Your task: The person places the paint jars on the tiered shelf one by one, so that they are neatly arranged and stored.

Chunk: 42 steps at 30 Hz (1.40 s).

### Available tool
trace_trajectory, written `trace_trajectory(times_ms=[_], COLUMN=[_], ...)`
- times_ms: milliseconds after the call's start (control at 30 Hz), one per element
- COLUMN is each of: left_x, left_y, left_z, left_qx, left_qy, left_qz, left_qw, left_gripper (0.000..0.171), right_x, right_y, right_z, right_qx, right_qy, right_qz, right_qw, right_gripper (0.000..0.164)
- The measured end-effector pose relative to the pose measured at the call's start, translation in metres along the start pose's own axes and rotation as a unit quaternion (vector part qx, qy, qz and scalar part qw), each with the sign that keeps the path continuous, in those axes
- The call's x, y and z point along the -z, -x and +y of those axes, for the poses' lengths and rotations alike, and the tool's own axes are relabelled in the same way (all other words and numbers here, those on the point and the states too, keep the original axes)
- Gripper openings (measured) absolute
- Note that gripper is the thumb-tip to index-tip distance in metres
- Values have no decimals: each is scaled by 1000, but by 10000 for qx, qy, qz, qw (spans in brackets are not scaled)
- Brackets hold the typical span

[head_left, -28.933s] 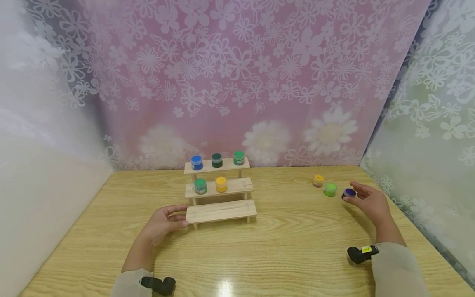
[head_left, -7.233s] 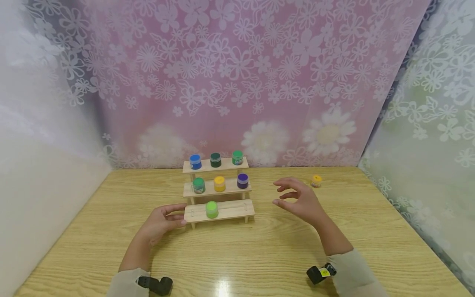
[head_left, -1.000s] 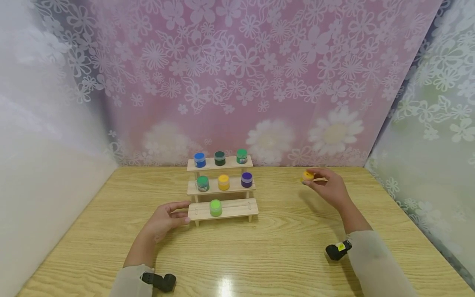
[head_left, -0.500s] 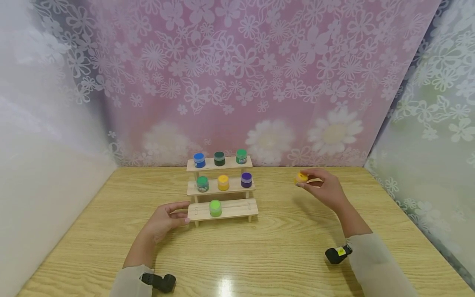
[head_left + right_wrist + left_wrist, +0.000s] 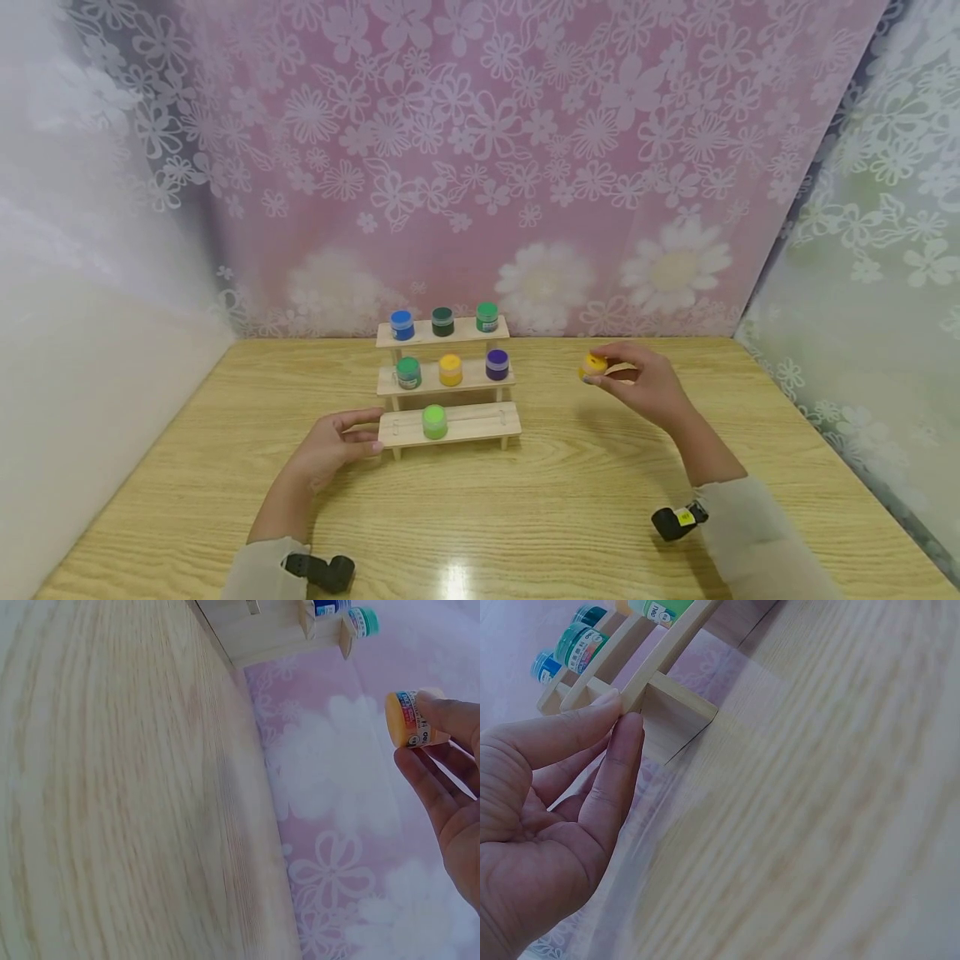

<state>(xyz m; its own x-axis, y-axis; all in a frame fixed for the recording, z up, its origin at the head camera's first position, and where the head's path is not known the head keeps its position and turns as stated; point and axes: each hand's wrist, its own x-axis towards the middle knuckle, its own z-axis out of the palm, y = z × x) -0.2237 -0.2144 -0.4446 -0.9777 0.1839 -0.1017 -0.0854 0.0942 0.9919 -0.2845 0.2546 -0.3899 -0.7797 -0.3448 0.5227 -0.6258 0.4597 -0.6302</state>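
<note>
My right hand (image 5: 647, 385) pinches a small yellow-orange paint jar (image 5: 594, 366) between thumb and fingers, right of the rack. In the right wrist view that labelled jar (image 5: 409, 718) is raised over the table. With thumb and fingertips, my left hand (image 5: 333, 446) pinches the left end of the lowest shelf of a three-step wooden rack (image 5: 480, 423); the left wrist view shows the thumb on the board's end (image 5: 639, 688). A light green jar (image 5: 434, 422) stands left of the middle on that bottom shelf.
The middle shelf carries a green jar (image 5: 408, 373), a yellow jar (image 5: 450, 370) and a purple jar (image 5: 497, 365). On top stand a blue jar (image 5: 402, 326), a dark green jar (image 5: 442, 322) and a green jar (image 5: 487, 317). A flowered curtain (image 5: 555, 167) hangs behind the table (image 5: 570, 517).
Within the last second my right hand has carried the yellow-orange jar left toward the rack. Earlier that jar stood on the table. The purple and light green jars have moved from table to rack.
</note>
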Motion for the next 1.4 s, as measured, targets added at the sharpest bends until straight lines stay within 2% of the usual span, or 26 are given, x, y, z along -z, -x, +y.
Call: trace_trajectory(times_ms=[267,367,800,1100,1300,1400], left_x=[-1,0,0,1,2,2], left_y=[0,0,0,0,0,-1], left_z=[1,1,0,0,0,-1], left_qx=[6,-14,-43,-17,-3,-6], left_qy=[23,44,74,105,114,99], left_qz=[31,2,-117,-93,-72,-83], left_qw=[10000,10000,9999,9999,9999,9999], left_gripper=[58,58,59,58,58,59], right_x=[-4,-6,-30,-44,-53,-61], right_y=[-2,-3,-4,-3,-5,-7], right_z=[-44,-53,-62,-69,-72,-64], right_qx=[273,298,642,787,647,622], right_qy=[-116,-131,-600,-712,-897,-955], right_qz=[-150,-227,-605,-762,-939,-1001], right_qw=[9994,9992,9943,9914,9894,9884], right_gripper=[36,36,36,36,36,36])
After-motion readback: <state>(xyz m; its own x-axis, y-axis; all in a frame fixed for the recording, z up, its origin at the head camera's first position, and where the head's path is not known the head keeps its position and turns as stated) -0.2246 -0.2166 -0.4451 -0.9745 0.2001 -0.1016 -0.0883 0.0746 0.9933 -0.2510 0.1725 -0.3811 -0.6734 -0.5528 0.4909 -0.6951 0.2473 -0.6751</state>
